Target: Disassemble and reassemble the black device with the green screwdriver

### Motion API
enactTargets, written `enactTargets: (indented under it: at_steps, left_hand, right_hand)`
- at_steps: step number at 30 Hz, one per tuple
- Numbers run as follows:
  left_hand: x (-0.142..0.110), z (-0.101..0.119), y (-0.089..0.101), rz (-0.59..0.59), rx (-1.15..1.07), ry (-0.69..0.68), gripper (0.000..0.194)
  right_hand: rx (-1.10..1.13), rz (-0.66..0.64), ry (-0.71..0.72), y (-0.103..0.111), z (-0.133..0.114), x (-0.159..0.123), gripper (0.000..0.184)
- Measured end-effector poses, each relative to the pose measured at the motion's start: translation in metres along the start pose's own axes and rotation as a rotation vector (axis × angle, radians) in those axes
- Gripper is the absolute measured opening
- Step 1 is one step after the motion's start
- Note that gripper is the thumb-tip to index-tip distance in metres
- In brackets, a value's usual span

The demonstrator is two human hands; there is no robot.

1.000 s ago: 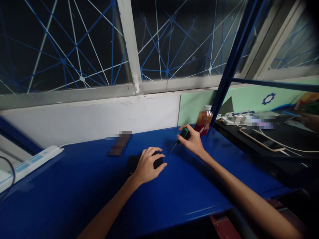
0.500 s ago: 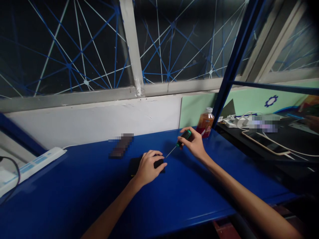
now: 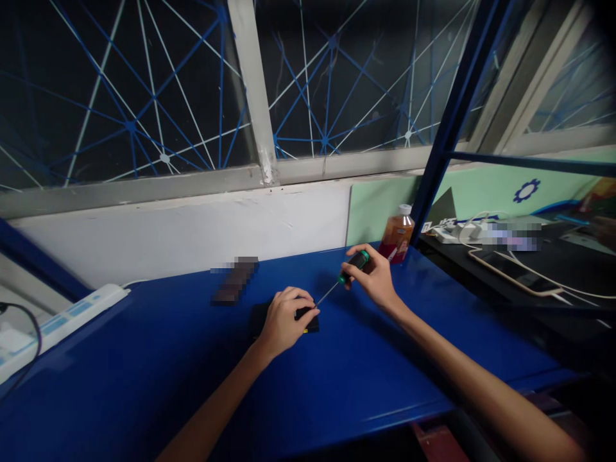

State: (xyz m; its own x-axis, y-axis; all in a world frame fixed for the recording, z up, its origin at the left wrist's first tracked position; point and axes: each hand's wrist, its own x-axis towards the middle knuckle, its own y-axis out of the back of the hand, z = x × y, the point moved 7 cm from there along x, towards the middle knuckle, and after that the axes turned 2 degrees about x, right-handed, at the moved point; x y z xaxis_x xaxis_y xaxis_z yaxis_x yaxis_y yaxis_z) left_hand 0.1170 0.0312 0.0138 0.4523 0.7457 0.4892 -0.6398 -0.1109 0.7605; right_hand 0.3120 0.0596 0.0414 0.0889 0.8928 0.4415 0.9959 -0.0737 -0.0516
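Observation:
My right hand point(image 3: 368, 273) grips a screwdriver point(image 3: 359, 260) by its black and green handle. The thin metal shaft slants down to the left. At its tip, the thumb and fingertips of my left hand point(image 3: 289, 317) come together in a pinch. Whatever is between those fingertips is too small or too hidden to make out. Under my left hand a flat black object point(image 3: 258, 319) lies on the blue table point(image 3: 356, 372), with a small yellow mark at its near edge. Most of this object is covered by the hand.
A drink bottle point(image 3: 398, 234) with a white cap stands behind my right hand. On the far left lies a white power strip point(image 3: 72, 324). A blurred dark oblong item point(image 3: 235, 282) rests near the wall. The right-hand dark desk holds a phone point(image 3: 513, 273) and white cables.
My left thumb and fingers, apart before, have closed together at the screwdriver's tip. The screwdriver and my right hand have shifted very slightly left.

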Motion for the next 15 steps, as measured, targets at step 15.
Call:
enactTargets:
  at_steps: [15]
  left_hand:
    - [0.002, 0.006, 0.015, 0.125, -0.063, -0.084, 0.010]
  right_hand:
    - [0.061, 0.049, 0.056, 0.003, -0.015, -0.004, 0.026]
